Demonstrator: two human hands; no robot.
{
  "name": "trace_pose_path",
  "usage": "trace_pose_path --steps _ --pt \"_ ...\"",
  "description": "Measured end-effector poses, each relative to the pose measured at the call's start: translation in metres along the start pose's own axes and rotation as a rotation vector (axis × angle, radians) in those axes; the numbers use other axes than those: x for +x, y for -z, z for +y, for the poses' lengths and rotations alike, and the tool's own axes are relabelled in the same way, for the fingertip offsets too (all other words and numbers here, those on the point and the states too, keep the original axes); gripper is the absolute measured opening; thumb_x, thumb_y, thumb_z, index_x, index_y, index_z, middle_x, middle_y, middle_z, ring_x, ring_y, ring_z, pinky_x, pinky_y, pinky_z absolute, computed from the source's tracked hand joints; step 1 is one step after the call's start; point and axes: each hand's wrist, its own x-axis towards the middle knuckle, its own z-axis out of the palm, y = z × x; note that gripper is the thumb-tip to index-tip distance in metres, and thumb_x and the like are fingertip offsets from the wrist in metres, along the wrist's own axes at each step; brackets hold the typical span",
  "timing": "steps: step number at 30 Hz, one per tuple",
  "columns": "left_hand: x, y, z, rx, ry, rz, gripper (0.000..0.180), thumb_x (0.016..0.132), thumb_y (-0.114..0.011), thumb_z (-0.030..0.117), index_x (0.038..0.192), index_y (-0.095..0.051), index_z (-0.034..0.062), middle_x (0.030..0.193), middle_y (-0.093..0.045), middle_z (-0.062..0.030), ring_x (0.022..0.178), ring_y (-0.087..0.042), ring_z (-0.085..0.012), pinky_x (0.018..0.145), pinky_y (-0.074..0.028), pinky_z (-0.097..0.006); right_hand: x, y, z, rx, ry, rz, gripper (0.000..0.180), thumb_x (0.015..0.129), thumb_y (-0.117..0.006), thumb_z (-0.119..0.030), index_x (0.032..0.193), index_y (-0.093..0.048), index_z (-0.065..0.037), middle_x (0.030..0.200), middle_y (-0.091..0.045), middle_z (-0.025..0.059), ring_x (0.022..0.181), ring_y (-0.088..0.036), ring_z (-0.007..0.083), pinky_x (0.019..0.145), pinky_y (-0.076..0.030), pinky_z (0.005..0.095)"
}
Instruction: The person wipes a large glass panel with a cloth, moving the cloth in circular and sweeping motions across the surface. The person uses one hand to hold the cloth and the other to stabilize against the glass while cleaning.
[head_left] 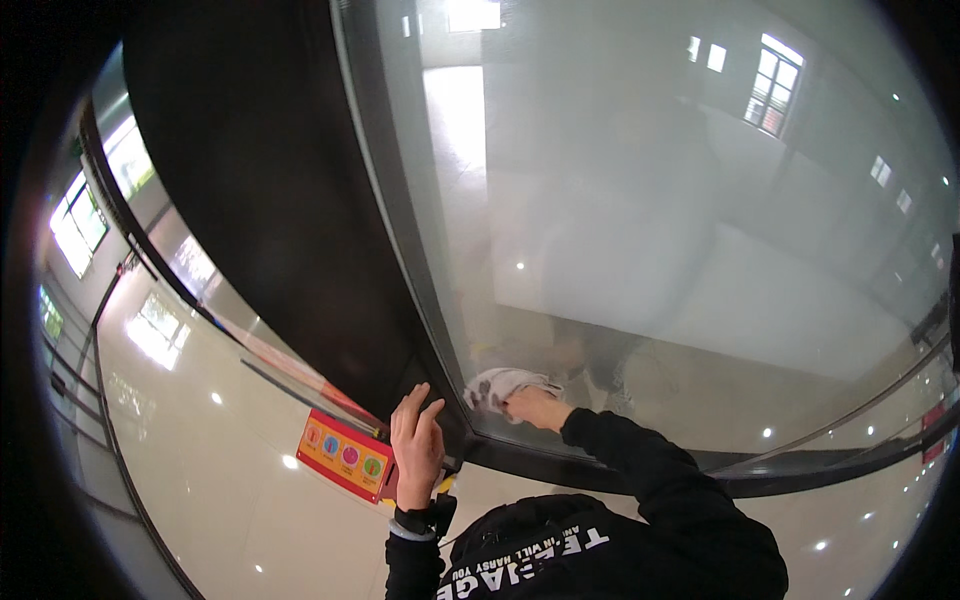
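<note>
A large glass pane [620, 210] in a dark frame [390, 220] fills the upper and right part of the view. My right hand [540, 407] presses a pale, crumpled cloth [505, 385] against the glass, close to its lower left corner. The fingers are bent over the cloth and partly hidden by it. To the left, my left hand [416, 440] is raised beside the dark frame, its fingers stretched out and nothing in them. A dark band sits on that wrist. Whether the fingertips touch the frame, I cannot tell.
A red and yellow sign [345, 455] with round coloured icons stands just left of my left hand. Shiny tiled floor [240, 500] spreads below and left. Windows and lights reflect in the glass. A curved dark bottom rail [760, 485] runs to the right.
</note>
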Motion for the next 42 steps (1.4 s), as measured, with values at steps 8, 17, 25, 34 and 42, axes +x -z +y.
trace_pose_path --steps 8,17,25,34,42 --pt "0.031 -0.019 0.010 0.036 -0.077 -0.026 0.039 0.081 -0.049 -0.010 0.117 -0.058 0.0022 0.136 -0.050 -0.0179 0.130 -0.044 -0.0377 0.108 -0.036 -0.048 -0.075 0.066 -0.001 -0.600 0.417 1.109 0.039 0.088 -0.055 -0.020 0.126 -0.057 -0.013 0.131 -0.056 0.0110 0.121 -0.051 0.0342 0.105 -0.037 0.0455" --pt "0.074 -0.057 0.046 0.016 -0.389 0.050 0.035 0.091 -0.049 0.001 0.125 -0.054 0.0048 0.146 -0.039 -0.0202 0.136 -0.035 -0.0424 0.109 -0.029 -0.053 -0.096 -0.005 0.103 -1.026 0.310 0.840 0.028 0.079 -0.058 -0.028 0.107 -0.061 -0.030 0.115 -0.060 -0.0014 0.102 -0.054 0.0214 0.078 -0.044 0.0390" --pt "0.082 -0.067 0.063 0.102 -0.558 0.018 0.038 0.094 -0.047 0.010 0.131 -0.050 0.0094 0.148 -0.035 -0.0213 0.138 -0.030 -0.0450 0.109 -0.025 -0.058 -0.213 -0.028 0.153 0.265 -0.045 1.414 0.052 0.084 -0.066 -0.033 0.126 -0.051 -0.005 0.100 -0.060 0.0150 0.100 -0.054 0.0329 0.094 -0.041 0.0528" --pt "0.103 -0.102 0.134 -0.002 -0.736 0.063 0.041 0.096 -0.048 0.008 0.136 -0.043 0.0088 0.148 -0.032 -0.0248 0.138 -0.029 -0.0433 0.109 -0.024 -0.058 -0.221 0.004 0.122 -0.126 -0.316 2.249 0.059 0.079 -0.069 -0.022 0.127 -0.042 -0.001 0.128 -0.042 0.0167 0.123 -0.035 0.0353 0.105 -0.025 0.0540" --pt "0.111 -0.145 0.233 -0.116 -0.916 0.161 0.039 0.094 -0.056 0.026 0.132 -0.052 0.0185 0.144 -0.043 -0.0193 0.130 -0.042 -0.0416 0.106 -0.032 -0.056 -0.310 0.012 0.179 -0.564 -0.459 2.048 0.066 0.066 -0.075 -0.029 0.124 -0.052 -0.009 0.130 -0.038 0.0240 0.123 -0.034 0.0473 0.100 -0.027 0.0610"
